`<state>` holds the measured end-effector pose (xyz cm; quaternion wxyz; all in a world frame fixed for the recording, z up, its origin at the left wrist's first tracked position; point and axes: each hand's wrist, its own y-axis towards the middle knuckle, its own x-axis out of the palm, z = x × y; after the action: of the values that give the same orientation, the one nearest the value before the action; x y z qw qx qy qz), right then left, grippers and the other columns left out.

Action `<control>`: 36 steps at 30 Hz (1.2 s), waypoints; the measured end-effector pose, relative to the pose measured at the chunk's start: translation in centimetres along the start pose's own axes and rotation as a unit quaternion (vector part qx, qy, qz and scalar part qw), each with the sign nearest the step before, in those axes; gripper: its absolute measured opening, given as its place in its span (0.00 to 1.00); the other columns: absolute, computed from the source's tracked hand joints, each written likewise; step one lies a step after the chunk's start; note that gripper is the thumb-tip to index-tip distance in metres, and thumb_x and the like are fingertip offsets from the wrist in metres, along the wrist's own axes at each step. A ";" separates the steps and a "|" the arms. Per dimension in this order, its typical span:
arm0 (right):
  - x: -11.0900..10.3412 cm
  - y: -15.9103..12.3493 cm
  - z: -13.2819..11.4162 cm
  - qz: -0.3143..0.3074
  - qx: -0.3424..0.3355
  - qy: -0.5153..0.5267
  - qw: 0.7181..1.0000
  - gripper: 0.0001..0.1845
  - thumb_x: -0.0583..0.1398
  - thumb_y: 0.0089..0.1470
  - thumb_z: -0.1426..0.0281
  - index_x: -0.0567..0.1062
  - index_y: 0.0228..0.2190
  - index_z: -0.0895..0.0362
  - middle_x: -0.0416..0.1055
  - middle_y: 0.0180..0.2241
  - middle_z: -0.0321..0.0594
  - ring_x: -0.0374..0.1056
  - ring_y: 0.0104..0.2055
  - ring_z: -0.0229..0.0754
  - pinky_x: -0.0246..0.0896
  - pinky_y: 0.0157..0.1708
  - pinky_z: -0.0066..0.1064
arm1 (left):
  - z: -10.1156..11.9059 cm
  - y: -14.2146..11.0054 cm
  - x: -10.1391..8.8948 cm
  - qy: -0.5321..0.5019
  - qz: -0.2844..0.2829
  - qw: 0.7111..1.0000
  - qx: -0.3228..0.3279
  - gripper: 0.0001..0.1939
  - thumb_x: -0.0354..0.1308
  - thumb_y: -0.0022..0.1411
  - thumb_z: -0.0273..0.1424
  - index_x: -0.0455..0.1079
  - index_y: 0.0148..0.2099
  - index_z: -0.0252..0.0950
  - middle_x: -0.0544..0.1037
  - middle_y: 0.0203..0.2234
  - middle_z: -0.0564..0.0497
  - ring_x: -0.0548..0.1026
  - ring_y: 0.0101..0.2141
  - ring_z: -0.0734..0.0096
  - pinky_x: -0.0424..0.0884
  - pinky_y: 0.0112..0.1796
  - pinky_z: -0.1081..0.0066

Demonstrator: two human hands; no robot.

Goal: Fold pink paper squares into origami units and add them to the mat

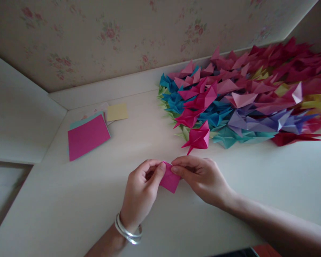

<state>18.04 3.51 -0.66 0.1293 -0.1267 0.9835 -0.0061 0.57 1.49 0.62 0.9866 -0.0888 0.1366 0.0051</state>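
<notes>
Head view: at left in the frame, a magenta sheet (89, 138) tops a stack (85, 120), with a yellow note (118, 112) at its upper right. At lower center, your left hand (142, 189) — silver bangles (131, 237) on the wrist — pinches the upper left of a small pink paper (171, 182). Your right hand (203, 178) pinches its upper right. Just above sits a pink figure (199, 137), beside a heap (243, 101) of folded figures filling the upper right.
</notes>
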 end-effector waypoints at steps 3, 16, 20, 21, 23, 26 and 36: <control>0.0 -0.1 0.1 -0.008 -0.009 -0.008 1.000 0.06 0.62 0.57 0.69 0.81 0.32 0.54 0.80 0.27 0.35 0.73 0.27 0.39 0.65 0.25 0.25 | -0.2 0.1 -0.2 0.024 -0.008 1.000 0.008 0.12 0.60 0.64 0.39 0.78 0.44 0.38 0.84 0.34 0.50 0.80 0.33 0.66 0.75 0.33 0.74; -0.2 0.1 0.1 -0.106 0.079 0.157 0.979 0.10 0.61 0.59 0.65 0.76 0.40 0.58 0.79 0.29 0.39 0.78 0.32 0.42 0.74 0.32 0.29 | -0.6 0.5 -1.0 -0.018 0.015 1.000 -0.017 0.10 0.63 0.62 0.37 0.77 0.42 0.38 0.82 0.32 0.52 0.77 0.31 0.71 0.72 0.32 0.76; -0.3 0.0 -0.1 -0.104 0.069 0.190 0.974 0.08 0.62 0.58 0.68 0.76 0.39 0.57 0.79 0.30 0.38 0.78 0.33 0.40 0.75 0.35 0.28 | -0.7 0.5 -1.2 -0.034 0.035 0.999 -0.025 0.11 0.64 0.61 0.37 0.77 0.43 0.37 0.82 0.32 0.51 0.76 0.30 0.72 0.71 0.31 0.76; -0.3 -0.1 -0.2 -0.103 0.069 0.198 0.972 0.07 0.62 0.57 0.69 0.76 0.39 0.57 0.79 0.30 0.38 0.78 0.33 0.40 0.75 0.35 0.28 | -0.7 0.5 -1.1 -0.039 0.035 0.998 -0.026 0.10 0.65 0.61 0.37 0.77 0.42 0.37 0.82 0.31 0.51 0.76 0.30 0.72 0.71 0.31 0.77; -0.3 -0.1 -0.3 -0.097 0.074 0.216 0.969 0.07 0.63 0.56 0.70 0.76 0.39 0.57 0.80 0.30 0.38 0.78 0.32 0.39 0.75 0.34 0.27 | -0.7 0.4 -1.0 -0.057 0.035 0.997 -0.032 0.09 0.65 0.60 0.36 0.78 0.41 0.37 0.81 0.30 0.52 0.75 0.29 0.73 0.70 0.30 0.78; -0.3 0.0 -0.3 -0.090 0.089 0.249 0.960 0.08 0.64 0.55 0.70 0.75 0.37 0.58 0.79 0.27 0.36 0.76 0.29 0.37 0.73 0.33 0.27 | -0.5 0.4 -0.8 -0.099 0.033 0.993 -0.049 0.08 0.66 0.59 0.34 0.78 0.41 0.37 0.81 0.29 0.53 0.75 0.29 0.75 0.70 0.30 0.80; -0.2 0.0 -0.4 -0.163 0.118 0.273 0.941 0.16 0.64 0.57 0.66 0.69 0.44 0.58 0.68 0.22 0.28 0.60 0.23 0.31 0.54 0.23 0.21 | -0.4 0.0 -0.9 -0.102 0.021 0.993 -0.050 0.07 0.67 0.58 0.33 0.79 0.39 0.37 0.81 0.27 0.52 0.74 0.27 0.75 0.69 0.29 0.79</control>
<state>18.15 3.57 -0.26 -0.1326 -0.2627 0.9392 -0.1771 -0.37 1.39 0.50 0.9895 -0.1339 0.0366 0.0415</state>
